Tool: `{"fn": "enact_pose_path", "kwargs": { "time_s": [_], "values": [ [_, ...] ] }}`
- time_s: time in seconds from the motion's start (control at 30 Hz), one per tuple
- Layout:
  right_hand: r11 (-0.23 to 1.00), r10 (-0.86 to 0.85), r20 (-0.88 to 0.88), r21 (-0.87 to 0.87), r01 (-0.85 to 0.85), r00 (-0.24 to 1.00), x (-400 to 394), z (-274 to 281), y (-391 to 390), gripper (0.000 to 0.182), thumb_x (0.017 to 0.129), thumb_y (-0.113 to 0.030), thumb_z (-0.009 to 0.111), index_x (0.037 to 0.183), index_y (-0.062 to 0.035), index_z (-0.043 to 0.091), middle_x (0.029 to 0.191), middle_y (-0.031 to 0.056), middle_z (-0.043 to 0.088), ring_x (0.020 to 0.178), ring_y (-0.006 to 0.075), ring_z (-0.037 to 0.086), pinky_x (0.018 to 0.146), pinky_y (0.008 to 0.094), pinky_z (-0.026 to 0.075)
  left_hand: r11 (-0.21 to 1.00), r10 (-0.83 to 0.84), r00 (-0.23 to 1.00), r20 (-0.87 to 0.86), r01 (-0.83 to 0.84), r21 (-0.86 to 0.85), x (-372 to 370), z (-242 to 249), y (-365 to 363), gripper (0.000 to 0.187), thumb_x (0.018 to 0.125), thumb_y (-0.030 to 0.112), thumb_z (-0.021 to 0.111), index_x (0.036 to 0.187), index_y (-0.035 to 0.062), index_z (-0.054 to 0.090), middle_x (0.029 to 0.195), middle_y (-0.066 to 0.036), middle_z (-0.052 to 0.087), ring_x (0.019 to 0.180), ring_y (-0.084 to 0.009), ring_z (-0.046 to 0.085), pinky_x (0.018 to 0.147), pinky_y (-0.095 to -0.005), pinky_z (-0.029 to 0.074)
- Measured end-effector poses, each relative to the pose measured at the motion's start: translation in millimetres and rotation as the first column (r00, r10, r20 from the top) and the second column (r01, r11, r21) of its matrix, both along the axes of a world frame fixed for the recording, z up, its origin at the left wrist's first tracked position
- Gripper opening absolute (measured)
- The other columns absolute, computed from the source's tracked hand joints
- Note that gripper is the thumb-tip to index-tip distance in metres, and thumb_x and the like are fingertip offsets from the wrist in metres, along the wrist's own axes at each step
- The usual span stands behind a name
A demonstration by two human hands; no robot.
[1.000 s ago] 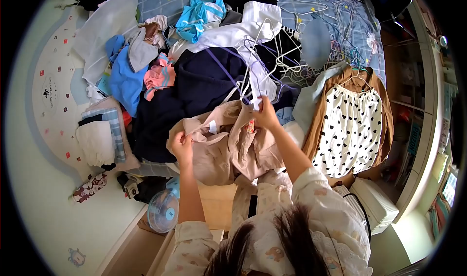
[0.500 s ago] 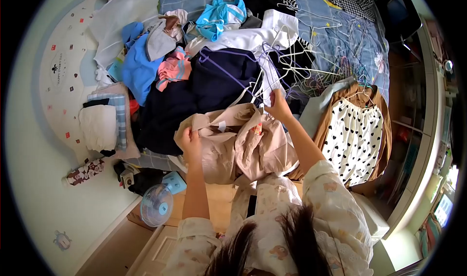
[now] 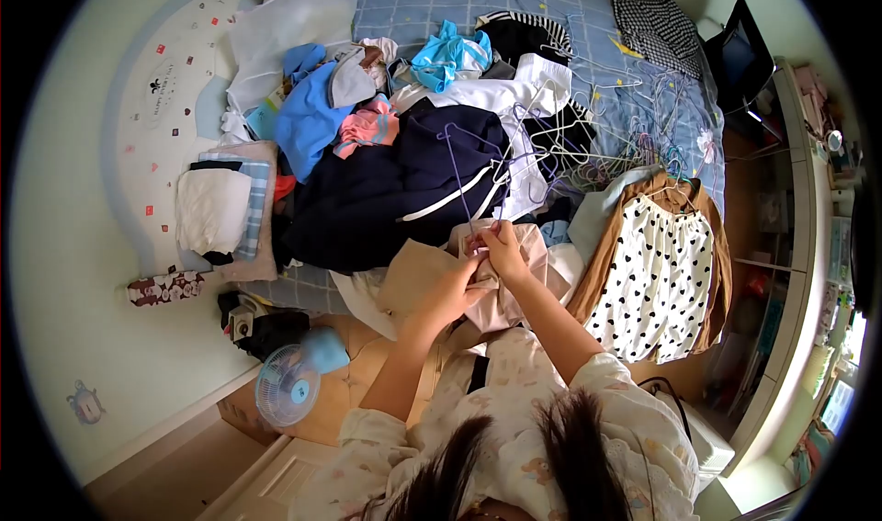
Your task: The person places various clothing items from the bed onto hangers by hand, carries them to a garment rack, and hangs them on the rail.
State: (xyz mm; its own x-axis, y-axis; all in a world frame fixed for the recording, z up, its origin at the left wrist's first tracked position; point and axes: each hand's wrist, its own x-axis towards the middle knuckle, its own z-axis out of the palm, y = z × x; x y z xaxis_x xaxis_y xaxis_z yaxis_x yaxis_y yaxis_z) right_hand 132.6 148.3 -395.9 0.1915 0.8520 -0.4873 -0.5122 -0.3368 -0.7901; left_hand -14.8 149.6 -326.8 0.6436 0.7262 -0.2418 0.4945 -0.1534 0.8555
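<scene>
Bringing the beige garment [image 3: 496, 310] and the purple hanger [image 3: 462, 190] together at one point is the step that appears to be in hand. Your left hand [image 3: 448, 291] is closed on the gathered cloth. Your right hand [image 3: 503, 250] is beside it, fingers closed at the near end of the hanger; whether they also clamp cloth cannot be told. The two hands meet at the fingertips.

The garment is at the near edge of the bed [image 3: 395, 11], in front of your torso, just nearer to you than the navy garment [image 3: 367, 199]. The heart-print garment [image 3: 652, 273] lies toward the right edge.

The next move appears to call for a firm hold on the hanger and cloth guided along its frame without snagging.

Orientation: the garment's gathered part points toward the far edge, and its looser folds fall toward you. It is bunched, so its true long axis cannot be determined. The visible hanger bar runs from your fingers toward the far edge, leaning slightly left.
</scene>
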Motion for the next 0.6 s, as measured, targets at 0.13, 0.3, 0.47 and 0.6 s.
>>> {"fn": "enact_pose_path", "kwargs": {
  "time_s": [0.13,0.3,0.47,0.6],
  "values": [
    [0.990,0.090,-0.225,-0.084,-0.111,0.970,-1,39,-18,0.011,0.093,-0.009,0.045,0.103,-0.0028,0.046,0.093,0.0143,0.062,0.082,0.0222,0.063,0.071,0.0321,0.053,0.995,-0.062,0.934,-0.353,0.087,0.056,-4,26,-14,0.043,0.086,0.022,0.061,0.124,0.0077,0.048,0.094,-0.020,0.063,0.079,-0.0355,0.062,0.067,-0.0428,0.048],
    [0.978,0.207,0.234,-0.019,-0.208,0.950,60,32,-47,0.046,0.084,-0.005,0.055,0.128,-0.0011,0.042,0.110,0.0165,0.059,0.104,0.0271,0.057,0.084,0.0368,0.049,0.953,0.073,0.997,-0.034,-0.059,0.298,-42,56,-36,0.023,0.085,0.017,0.058,0.104,0.0055,0.053,0.081,-0.019,0.062,0.071,-0.0367,0.060,0.061,-0.0432,0.046],
    [0.843,-0.309,0.910,0.396,-0.364,0.275,78,77,-44,0.065,0.071,-0.007,0.073,0.128,-0.0044,0.044,0.135,0.0197,0.042,0.129,0.0420,0.032,0.107,0.0433,0.027,0.987,-0.060,0.980,0.187,0.030,0.157,-105,85,-53,0.025,0.082,0.001,0.054,0.107,0.0013,0.055,0.082,-0.012,0.061,0.073,-0.0198,0.059,0.066,-0.0306,0.046],
    [0.842,0.124,0.917,0.105,-0.529,0.378,57,146,-73,0.011,0.085,-0.012,0.061,0.080,-0.0031,0.061,0.069,0.0108,0.057,0.064,0.0254,0.054,0.060,0.0354,0.042,0.956,0.131,0.963,0.236,-0.186,0.228,-146,97,-44,0.030,0.084,0.002,0.052,0.114,0.0066,0.053,0.072,-0.009,0.058,0.056,-0.0140,0.052,0.053,-0.0287,0.041]
  ]
}}
